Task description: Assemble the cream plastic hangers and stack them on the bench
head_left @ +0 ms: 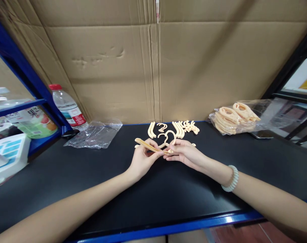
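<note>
My left hand (140, 160) is closed on a cream plastic hanger arm (147, 145), pinched near its inner end. In my right hand (187, 154) the fingers grip a cream hanger hook (174, 134), whose base meets the end of that arm. Whether the two parts are locked together I cannot tell. Just behind my hands lies another hanger (162, 145), mostly covered by them. Farther back on the black table are loose hooks (162, 126), a few curved arms (151, 130) at left, several more arms (178, 130) at right, and a pile of small hooks (190, 126).
A clear bag of cream hanger parts (234, 118) lies at the back right. At left are a crumpled clear bag (97, 133), a red-capped bottle (68, 108) and a white-and-blue box (10, 155). Cardboard (113, 67) walls the back; a blue rail (143, 233) edges the front.
</note>
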A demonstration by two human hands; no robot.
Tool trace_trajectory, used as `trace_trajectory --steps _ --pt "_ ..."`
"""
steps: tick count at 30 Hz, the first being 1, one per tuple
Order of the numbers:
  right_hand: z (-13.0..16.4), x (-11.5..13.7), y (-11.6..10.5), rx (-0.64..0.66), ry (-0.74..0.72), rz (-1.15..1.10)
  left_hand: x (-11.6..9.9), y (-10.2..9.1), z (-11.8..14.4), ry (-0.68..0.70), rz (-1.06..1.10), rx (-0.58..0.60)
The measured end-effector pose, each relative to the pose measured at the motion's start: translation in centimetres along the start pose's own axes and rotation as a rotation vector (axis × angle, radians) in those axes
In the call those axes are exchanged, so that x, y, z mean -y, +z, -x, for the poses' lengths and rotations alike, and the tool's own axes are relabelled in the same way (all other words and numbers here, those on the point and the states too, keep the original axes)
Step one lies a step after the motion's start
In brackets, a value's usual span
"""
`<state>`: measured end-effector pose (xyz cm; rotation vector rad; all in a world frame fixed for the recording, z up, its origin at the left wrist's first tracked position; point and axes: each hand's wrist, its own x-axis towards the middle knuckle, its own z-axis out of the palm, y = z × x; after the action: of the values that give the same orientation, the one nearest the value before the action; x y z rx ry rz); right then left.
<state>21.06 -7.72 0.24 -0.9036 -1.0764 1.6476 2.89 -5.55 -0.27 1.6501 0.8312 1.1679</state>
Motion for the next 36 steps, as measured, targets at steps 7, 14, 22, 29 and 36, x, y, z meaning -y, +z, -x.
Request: trace_trajectory --steps 7,14,22,29,36 --pt "0.3 0.2 0.2 0.026 -0.028 0.020 0.0 0.0 0.2 0.058 -0.057 0.008" --pt "0.3 -0.2 0.4 0.023 -0.106 0.065 0.0 -0.1 0.6 0.134 -0.187 0.013" --pt "0.3 -0.7 0.6 -0.040 -0.145 0.105 -0.2 0.0 0.6 0.114 -0.178 0.023" --pt "0.2 -1.1 1.0 -0.106 -0.220 0.192 -0.3 0.1 0.8 0.102 -0.126 0.045" --pt "0.1 -1.2 1.1 -0.119 -0.242 0.230 -0.3 0.5 0.5 0.040 -0.003 0.010"
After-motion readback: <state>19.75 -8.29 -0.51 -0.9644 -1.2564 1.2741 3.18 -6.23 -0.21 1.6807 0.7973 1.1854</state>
